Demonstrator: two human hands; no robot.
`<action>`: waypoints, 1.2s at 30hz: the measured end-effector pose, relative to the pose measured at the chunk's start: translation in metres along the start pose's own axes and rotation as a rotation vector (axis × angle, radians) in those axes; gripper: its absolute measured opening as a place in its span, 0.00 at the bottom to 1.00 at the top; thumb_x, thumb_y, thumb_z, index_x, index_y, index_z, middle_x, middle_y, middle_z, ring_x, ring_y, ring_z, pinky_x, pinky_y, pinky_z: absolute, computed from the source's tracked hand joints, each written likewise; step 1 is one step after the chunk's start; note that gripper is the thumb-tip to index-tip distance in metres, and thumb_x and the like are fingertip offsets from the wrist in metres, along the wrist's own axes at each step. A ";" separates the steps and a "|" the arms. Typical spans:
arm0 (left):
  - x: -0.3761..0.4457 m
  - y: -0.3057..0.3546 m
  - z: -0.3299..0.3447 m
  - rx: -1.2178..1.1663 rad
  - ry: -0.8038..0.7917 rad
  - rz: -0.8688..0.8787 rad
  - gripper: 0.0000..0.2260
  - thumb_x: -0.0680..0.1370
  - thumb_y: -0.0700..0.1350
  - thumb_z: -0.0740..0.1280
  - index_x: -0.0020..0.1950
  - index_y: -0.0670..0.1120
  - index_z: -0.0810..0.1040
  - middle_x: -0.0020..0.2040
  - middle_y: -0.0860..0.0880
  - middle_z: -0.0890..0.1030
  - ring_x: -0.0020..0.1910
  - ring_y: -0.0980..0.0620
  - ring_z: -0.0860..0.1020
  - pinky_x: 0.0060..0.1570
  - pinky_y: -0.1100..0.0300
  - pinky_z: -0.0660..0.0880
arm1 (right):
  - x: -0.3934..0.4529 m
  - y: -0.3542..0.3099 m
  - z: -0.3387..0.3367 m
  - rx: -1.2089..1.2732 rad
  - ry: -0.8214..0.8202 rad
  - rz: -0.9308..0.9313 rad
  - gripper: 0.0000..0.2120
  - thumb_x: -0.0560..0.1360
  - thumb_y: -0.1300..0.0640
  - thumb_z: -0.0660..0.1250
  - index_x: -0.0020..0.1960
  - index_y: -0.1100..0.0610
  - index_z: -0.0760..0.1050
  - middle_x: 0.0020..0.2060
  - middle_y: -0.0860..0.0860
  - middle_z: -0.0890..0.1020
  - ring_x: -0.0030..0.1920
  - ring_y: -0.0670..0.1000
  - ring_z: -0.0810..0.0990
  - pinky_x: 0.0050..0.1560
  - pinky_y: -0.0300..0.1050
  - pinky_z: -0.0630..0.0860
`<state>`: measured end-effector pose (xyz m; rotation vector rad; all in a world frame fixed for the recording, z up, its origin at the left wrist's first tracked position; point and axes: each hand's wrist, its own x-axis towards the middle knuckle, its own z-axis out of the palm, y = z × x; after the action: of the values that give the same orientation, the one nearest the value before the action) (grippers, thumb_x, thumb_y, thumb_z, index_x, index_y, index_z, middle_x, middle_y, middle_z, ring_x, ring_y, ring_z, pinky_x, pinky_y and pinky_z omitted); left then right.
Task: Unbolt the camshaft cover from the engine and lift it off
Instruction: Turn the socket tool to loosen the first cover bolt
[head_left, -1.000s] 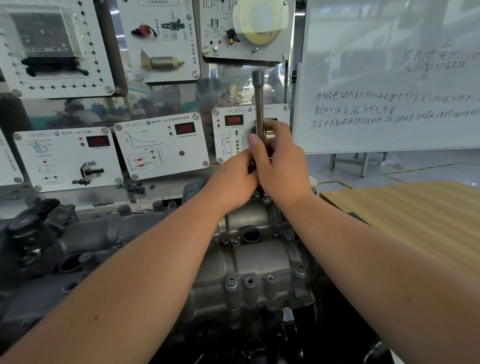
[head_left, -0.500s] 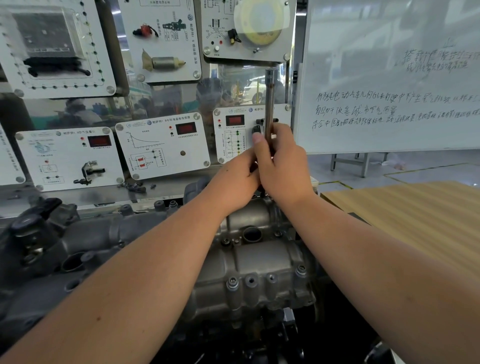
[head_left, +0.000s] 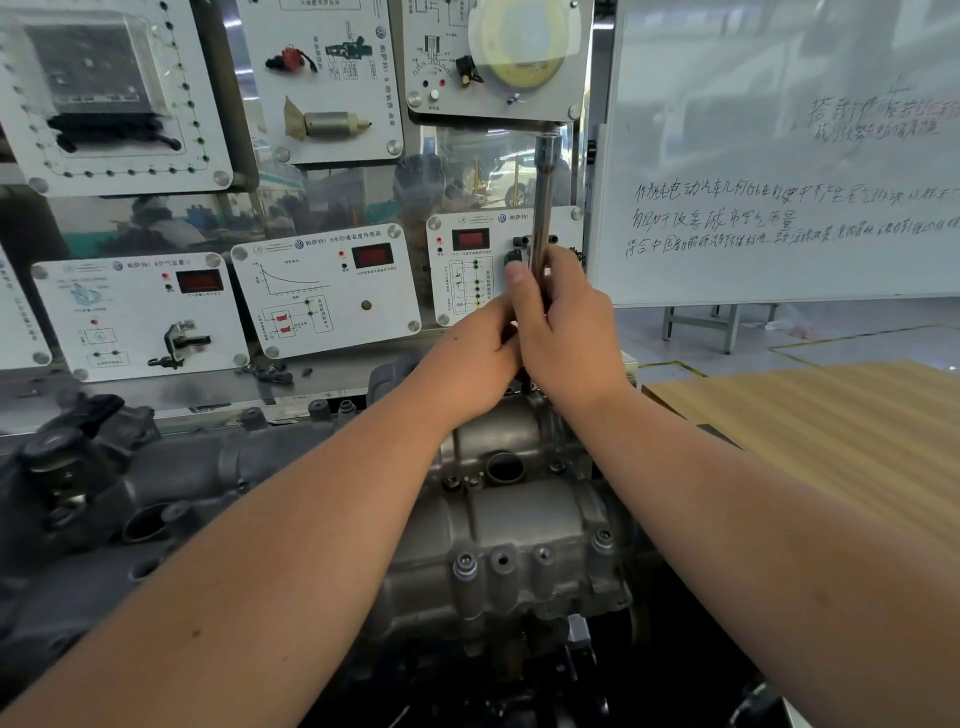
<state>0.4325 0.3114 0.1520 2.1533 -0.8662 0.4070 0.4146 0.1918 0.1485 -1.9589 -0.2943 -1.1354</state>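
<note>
Both hands (head_left: 524, 343) grip an upright wrench (head_left: 543, 208) above the camshaft cover (head_left: 519, 525).

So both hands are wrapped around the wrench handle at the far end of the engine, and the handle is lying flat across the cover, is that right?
Not quite. The left hand and right hand do grip the wrench handle at the far end of the engine, but the head view shows the handle standing nearly upright, not lying flat.

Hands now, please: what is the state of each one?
Left hand: curled around the lower part of the wrench.
Right hand: gripping the wrench handle.
</note>
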 end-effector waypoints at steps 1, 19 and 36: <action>0.000 0.000 0.000 0.005 0.008 0.002 0.15 0.85 0.47 0.60 0.71 0.57 0.72 0.48 0.64 0.79 0.47 0.71 0.77 0.46 0.71 0.75 | 0.000 0.000 0.000 0.001 -0.003 -0.002 0.09 0.83 0.46 0.60 0.57 0.50 0.72 0.35 0.41 0.77 0.37 0.37 0.78 0.33 0.35 0.71; 0.000 0.001 -0.002 -0.048 -0.005 -0.015 0.15 0.84 0.45 0.62 0.71 0.56 0.73 0.53 0.57 0.84 0.50 0.61 0.81 0.50 0.62 0.78 | -0.001 -0.003 -0.002 0.008 -0.032 0.003 0.13 0.84 0.48 0.61 0.63 0.54 0.72 0.38 0.46 0.81 0.40 0.49 0.82 0.40 0.48 0.76; -0.001 0.000 0.000 -0.048 -0.005 -0.018 0.16 0.85 0.46 0.61 0.73 0.56 0.72 0.56 0.56 0.83 0.52 0.61 0.81 0.55 0.62 0.78 | 0.001 0.002 0.000 0.001 -0.008 -0.020 0.05 0.84 0.50 0.60 0.50 0.48 0.68 0.32 0.41 0.75 0.33 0.37 0.76 0.32 0.35 0.67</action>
<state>0.4318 0.3117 0.1519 2.1170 -0.8510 0.3686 0.4160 0.1905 0.1480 -1.9642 -0.3189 -1.1399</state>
